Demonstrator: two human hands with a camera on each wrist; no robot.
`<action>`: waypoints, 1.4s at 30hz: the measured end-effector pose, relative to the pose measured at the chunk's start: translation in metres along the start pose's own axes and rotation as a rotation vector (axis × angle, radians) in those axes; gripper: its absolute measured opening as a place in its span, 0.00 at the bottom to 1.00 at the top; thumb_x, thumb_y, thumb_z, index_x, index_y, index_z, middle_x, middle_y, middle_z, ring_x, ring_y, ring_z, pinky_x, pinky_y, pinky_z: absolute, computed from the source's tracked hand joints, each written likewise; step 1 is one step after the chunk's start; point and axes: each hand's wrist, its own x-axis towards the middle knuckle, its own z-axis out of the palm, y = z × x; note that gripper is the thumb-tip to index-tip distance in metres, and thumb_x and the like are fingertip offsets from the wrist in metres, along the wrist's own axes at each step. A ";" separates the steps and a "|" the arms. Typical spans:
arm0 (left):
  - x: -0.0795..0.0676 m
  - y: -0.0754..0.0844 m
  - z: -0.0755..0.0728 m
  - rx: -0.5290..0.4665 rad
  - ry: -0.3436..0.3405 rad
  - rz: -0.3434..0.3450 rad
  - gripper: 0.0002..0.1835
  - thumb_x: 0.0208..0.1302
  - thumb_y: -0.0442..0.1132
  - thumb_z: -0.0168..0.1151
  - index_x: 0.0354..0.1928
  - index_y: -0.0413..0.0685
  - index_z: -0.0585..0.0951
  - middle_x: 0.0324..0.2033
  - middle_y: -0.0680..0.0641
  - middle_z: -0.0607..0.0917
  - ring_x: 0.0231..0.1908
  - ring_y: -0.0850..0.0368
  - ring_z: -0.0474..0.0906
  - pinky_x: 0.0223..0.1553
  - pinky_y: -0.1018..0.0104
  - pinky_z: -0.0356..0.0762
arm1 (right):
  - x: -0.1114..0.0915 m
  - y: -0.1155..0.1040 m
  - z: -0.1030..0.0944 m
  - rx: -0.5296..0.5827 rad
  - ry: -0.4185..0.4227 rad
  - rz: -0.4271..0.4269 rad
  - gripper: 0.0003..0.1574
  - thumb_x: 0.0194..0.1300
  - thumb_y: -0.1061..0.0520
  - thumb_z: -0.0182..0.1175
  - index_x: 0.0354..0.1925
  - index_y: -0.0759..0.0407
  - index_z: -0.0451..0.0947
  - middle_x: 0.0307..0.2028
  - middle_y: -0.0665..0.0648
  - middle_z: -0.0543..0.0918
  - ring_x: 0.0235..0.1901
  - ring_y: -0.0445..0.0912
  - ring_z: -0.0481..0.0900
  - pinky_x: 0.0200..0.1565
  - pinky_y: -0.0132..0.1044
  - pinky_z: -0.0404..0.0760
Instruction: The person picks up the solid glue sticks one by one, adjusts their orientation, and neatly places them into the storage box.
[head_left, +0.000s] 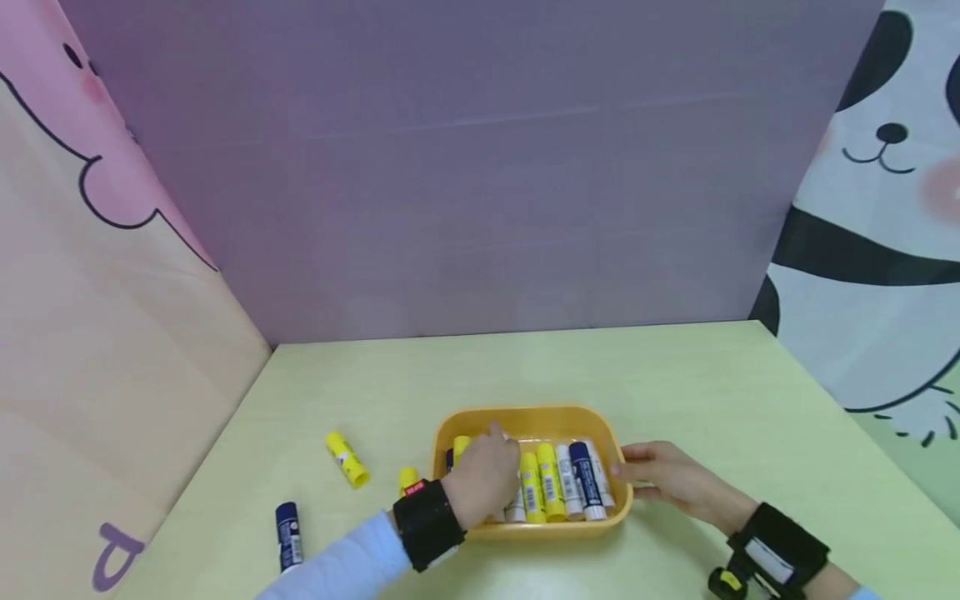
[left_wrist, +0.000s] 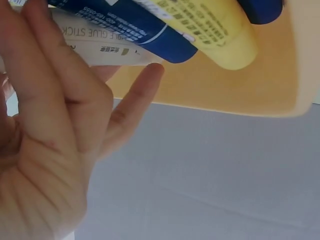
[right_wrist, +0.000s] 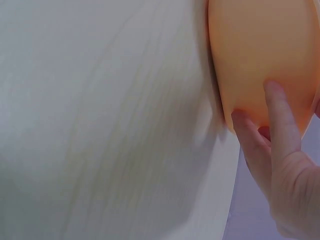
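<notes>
My left hand (head_left: 486, 477) is inside a yellow plastic tray (head_left: 525, 533), over its left half, and hides some of the glue sticks there. In the left wrist view its fingers close around a white glue stick (left_wrist: 107, 42), with a blue glue stick (left_wrist: 165, 42) and a yellow one (left_wrist: 220, 35) alongside. My right hand (head_left: 671, 477) grips the tray's right end, thumb at the rim and fingers against the outer wall, also visible in the right wrist view. Toward the tray's right lie a yellow glue stick (head_left: 551, 483), a white one (head_left: 567, 483) and a blue one (head_left: 587, 482).
On the table (head_left: 360, 375), left of the tray, lie a yellow glue stick (head_left: 347, 459) and a dark blue one (head_left: 288, 535). Another yellow stick (head_left: 408, 477) shows beside the tray, partly behind my left wrist. A purple-grey wall (head_left: 480, 183) rises behind the table.
</notes>
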 end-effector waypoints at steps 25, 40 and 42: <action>-0.007 -0.006 -0.009 -0.103 -0.091 -0.080 0.26 0.59 0.53 0.60 0.55 0.46 0.73 0.45 0.43 0.75 0.31 0.53 0.68 0.30 0.67 0.75 | 0.001 0.001 0.002 -0.015 0.072 0.035 0.37 0.62 0.56 0.58 0.60 0.77 0.59 0.54 0.72 0.73 0.46 0.50 0.79 0.47 0.44 0.81; -0.025 -0.026 -0.024 -0.016 0.095 0.038 0.28 0.57 0.54 0.61 0.56 0.47 0.74 0.42 0.48 0.79 0.29 0.59 0.71 0.29 0.64 0.78 | 0.000 0.001 0.002 0.004 0.029 0.009 0.38 0.62 0.55 0.58 0.60 0.78 0.58 0.54 0.71 0.72 0.46 0.49 0.78 0.48 0.44 0.80; -0.031 -0.031 -0.029 -0.026 0.134 0.034 0.28 0.57 0.54 0.61 0.56 0.47 0.74 0.43 0.48 0.79 0.30 0.58 0.72 0.29 0.63 0.78 | -0.001 0.001 0.002 0.011 0.021 0.003 0.39 0.62 0.54 0.58 0.60 0.78 0.58 0.54 0.72 0.72 0.46 0.48 0.78 0.48 0.44 0.80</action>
